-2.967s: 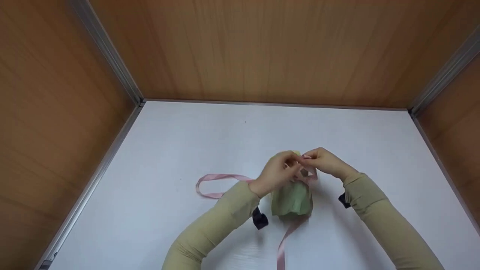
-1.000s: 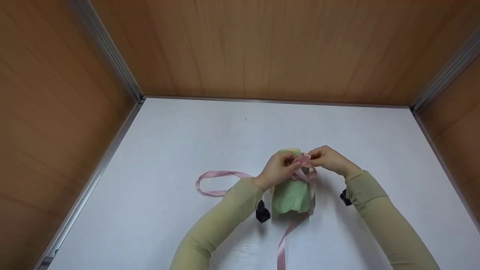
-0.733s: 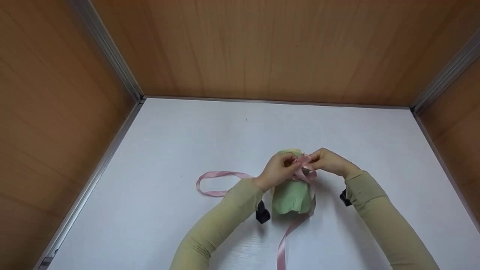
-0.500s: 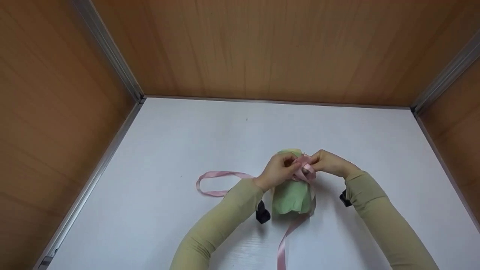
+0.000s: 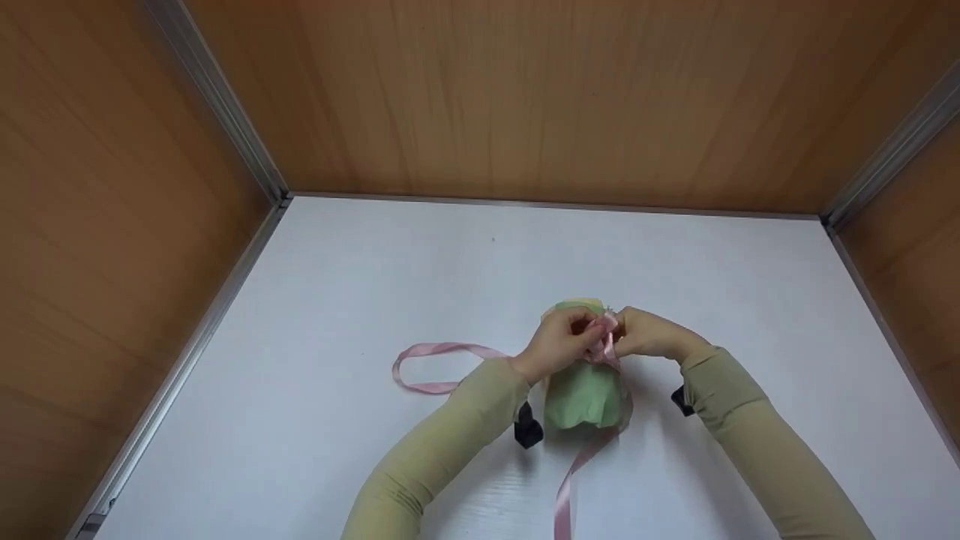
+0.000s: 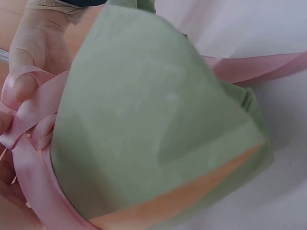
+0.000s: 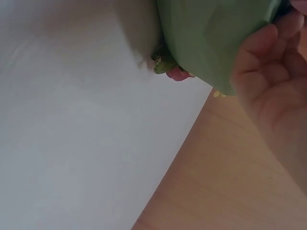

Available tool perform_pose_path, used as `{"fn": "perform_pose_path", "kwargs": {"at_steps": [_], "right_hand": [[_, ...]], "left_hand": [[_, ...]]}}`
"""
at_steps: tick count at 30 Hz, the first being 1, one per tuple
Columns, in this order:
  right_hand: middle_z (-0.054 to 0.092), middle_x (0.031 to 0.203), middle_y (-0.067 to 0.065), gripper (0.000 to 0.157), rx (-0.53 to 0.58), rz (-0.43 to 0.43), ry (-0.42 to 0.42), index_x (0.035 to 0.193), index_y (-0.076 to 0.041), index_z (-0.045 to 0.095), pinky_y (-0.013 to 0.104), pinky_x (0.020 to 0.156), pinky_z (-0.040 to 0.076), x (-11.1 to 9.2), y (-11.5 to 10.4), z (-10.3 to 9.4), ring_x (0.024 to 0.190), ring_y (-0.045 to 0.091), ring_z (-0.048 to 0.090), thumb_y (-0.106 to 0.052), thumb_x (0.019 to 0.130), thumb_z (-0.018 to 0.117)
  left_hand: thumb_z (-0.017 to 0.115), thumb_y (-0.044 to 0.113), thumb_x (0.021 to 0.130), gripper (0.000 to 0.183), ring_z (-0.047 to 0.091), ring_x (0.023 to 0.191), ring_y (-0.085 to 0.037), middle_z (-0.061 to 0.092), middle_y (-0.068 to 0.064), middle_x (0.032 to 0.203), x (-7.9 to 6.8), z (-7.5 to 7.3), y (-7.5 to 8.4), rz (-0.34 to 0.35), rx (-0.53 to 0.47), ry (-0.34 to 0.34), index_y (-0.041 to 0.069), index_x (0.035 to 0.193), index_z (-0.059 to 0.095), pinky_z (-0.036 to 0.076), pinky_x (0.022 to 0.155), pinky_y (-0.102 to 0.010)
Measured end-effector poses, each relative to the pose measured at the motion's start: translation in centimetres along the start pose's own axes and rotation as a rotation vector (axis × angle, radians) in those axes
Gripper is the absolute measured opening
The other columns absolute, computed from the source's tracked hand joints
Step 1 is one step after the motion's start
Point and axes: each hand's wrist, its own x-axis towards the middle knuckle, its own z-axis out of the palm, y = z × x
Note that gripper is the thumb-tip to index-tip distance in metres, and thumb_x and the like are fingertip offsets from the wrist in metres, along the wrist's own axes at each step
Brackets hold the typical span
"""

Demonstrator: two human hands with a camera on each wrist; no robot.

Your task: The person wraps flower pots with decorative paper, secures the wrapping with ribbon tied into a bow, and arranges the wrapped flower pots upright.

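A bouquet in green wrapping paper lies on the white table, right of centre. Pink satin ribbon circles its narrow middle, crossing in loops there. My left hand pinches ribbon between thumb and fingers over the wrap. Opposite it, my right hand has its fingertips in the ribbon at the bouquet's right side. In the left wrist view, a ribbon loop passes over the right thumb; the knot area is partly hidden by fingers. A red flower peeks from the paper in the right wrist view.
One ribbon tail lies in a loop left of the bouquet. Another tail runs toward the table's near edge. Brown wood panels with metal edging enclose the white table at the back and sides.
My right hand has moved slightly down and left, with the ribbon loop beside it drawn in closer. The left hand stays nearly still, pinching the ribbon.
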Motion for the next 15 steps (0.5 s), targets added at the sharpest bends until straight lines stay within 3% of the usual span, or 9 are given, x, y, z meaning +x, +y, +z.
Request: {"fn": "perform_pose_path", "kwargs": {"at_steps": [4, 9, 15], "right_hand": [[0.045, 0.063, -0.011, 0.013, -0.042, 0.021, 0.055, 0.072, -0.006, 0.06, 0.021, 0.054, 0.034, 0.06, -0.31, 0.18, 0.06, 0.004, 0.04, -0.011, 0.079, 0.071], [0.047, 0.063, -0.012, 0.013, -0.045, 0.034, 0.063, 0.072, -0.009, 0.061, 0.021, 0.056, 0.036, 0.19, -0.31, 0.14, 0.06, 0.004, 0.041, -0.011, 0.08, 0.071], [0.045, 0.062, -0.01, 0.012, -0.073, 0.026, 0.061, 0.071, -0.007, 0.06, 0.022, 0.056, 0.035, 0.32, -0.44, 0.13, 0.059, 0.005, 0.039, -0.008, 0.08, 0.068]], "left_hand": [[0.061, 0.02, 0.093, 0.02, 0.054, 0.073, -0.003, 0.064, -0.002, 0.087, 0.01, -0.08, 0.04, 0.027, 0.015, 0.007, 0.003, 0.1, 0.066, 0.048, 0.062, -0.015], [0.064, 0.017, 0.091, 0.026, 0.058, 0.089, -0.008, 0.064, -0.008, 0.106, 0.0, -0.17, 0.15, 0.105, 0.034, 0.054, 0.005, 0.113, 0.063, 0.049, 0.077, -0.018], [0.069, 0.02, 0.087, 0.021, 0.055, 0.099, -0.012, 0.06, -0.006, 0.103, 0.0, -0.27, 0.45, 0.171, 0.042, 0.137, 0.006, 0.101, 0.064, 0.047, 0.088, -0.024]]}}
